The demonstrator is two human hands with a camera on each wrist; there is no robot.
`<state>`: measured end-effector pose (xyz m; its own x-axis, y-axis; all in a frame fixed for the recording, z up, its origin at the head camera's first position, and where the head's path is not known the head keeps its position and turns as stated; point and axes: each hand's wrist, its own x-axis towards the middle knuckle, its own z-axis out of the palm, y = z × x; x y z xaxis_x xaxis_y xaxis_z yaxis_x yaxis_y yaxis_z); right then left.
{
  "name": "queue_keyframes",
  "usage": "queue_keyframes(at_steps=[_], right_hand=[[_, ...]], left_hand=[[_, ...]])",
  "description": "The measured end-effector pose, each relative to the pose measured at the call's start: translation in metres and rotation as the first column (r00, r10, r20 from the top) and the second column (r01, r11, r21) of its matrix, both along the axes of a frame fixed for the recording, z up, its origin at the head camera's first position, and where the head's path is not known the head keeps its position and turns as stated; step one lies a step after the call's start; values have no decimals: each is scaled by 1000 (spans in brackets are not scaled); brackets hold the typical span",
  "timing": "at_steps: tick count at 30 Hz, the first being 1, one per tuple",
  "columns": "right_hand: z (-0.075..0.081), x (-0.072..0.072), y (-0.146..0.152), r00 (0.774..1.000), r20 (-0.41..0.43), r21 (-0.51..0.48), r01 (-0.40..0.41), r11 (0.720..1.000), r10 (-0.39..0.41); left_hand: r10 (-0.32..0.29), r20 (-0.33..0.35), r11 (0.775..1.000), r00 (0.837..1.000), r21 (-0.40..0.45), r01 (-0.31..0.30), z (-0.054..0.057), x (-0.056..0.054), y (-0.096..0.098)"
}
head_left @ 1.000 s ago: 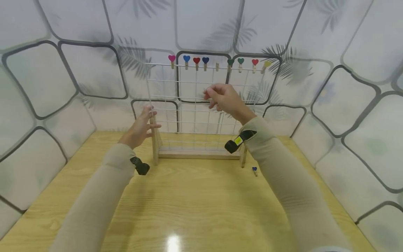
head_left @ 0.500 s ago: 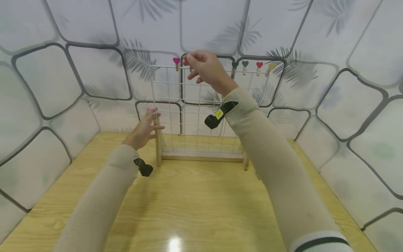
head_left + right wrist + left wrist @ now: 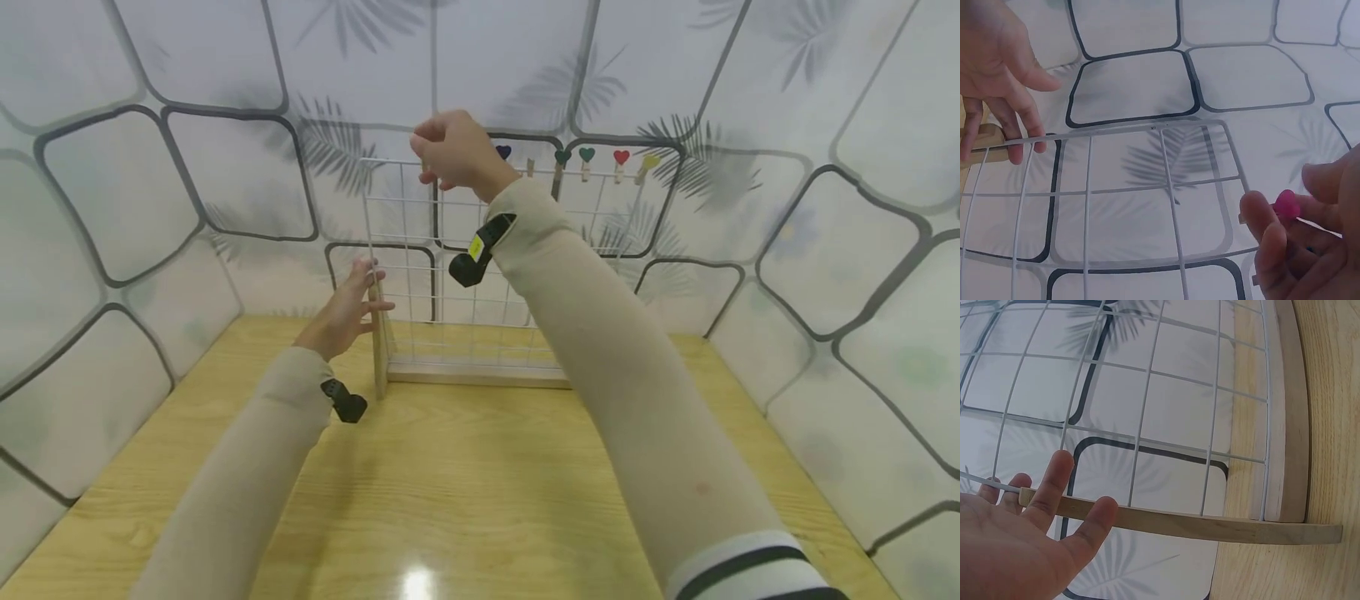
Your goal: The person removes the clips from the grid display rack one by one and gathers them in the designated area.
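A white wire grid rack [image 3: 480,374] with a wooden base and uprights stands on the table. My right hand [image 3: 456,154] is at the left part of its top wire. There its fingers curl round a clothespin with a pink heart [image 3: 1287,205], the thumb close beside the heart. At the rack's left side, my left hand [image 3: 341,312] touches the wooden upright [image 3: 1210,526], its fingers spread and fairly straight. Further right on the top wire sit clothespins with a dark blue heart [image 3: 504,151], green hearts [image 3: 587,155], a red heart [image 3: 621,157] and a yellow heart [image 3: 651,162].
One plain wooden clothespin [image 3: 531,167] without a heart is on the top wire. Patterned wall panels [image 3: 247,175] stand behind and on both sides of the wooden table [image 3: 465,475]. My right forearm hides the rack's right lower part.
My right hand has risen from in front of the grid to the top wire, then moved left to the pink-heart clothespin, covering nearby clothespins. The left hand stays at the upright.
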<state>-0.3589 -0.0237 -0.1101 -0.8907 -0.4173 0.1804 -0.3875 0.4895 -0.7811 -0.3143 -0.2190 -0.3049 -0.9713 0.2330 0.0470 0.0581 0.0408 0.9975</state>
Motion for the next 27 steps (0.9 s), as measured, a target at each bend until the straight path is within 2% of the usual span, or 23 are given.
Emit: queue_keyframes(at_steps=[3, 7, 12, 15, 17, 20, 22, 24, 27], right_hand=[[-2, -2, -5, 993, -94, 134, 79, 988, -66], [-7, -4, -9, 971, -204, 177, 161, 971, -124], [-12, -5, -10, 939, -279, 74, 232, 970, -203], [-15, -4, -2, 929, -305, -50, 205, 978, -210], [-16, -2, 4, 941, -294, -137, 131, 982, -167], [-18, 3, 16, 973, -221, -208, 27, 978, -74], [-19, 6, 26, 987, -160, -206, -4, 978, -30], [-23, 9, 37, 993, -114, -187, -2, 982, -20], [-31, 13, 57, 995, -97, -148, -6, 989, -9]], left_hand=[[2, 1, 1000, 1000, 5, -2, 0, 0, -1], [7, 3, 1000, 1000, 11, -7, -1, 0, -1], [6, -3, 1000, 1000, 17, -6, -1, -1, -1], [5, 3, 1000, 1000, 19, -5, -3, -2, 3], [5, 6, 1000, 1000, 24, -5, -3, -2, 4], [8, 6, 1000, 1000, 28, -8, -3, -1, 4], [9, -2, 1000, 1000, 27, -9, -3, 0, 3], [5, -11, 1000, 1000, 24, -5, -2, 0, 1], [-4, -26, 1000, 1000, 25, 5, 0, 0, 0]])
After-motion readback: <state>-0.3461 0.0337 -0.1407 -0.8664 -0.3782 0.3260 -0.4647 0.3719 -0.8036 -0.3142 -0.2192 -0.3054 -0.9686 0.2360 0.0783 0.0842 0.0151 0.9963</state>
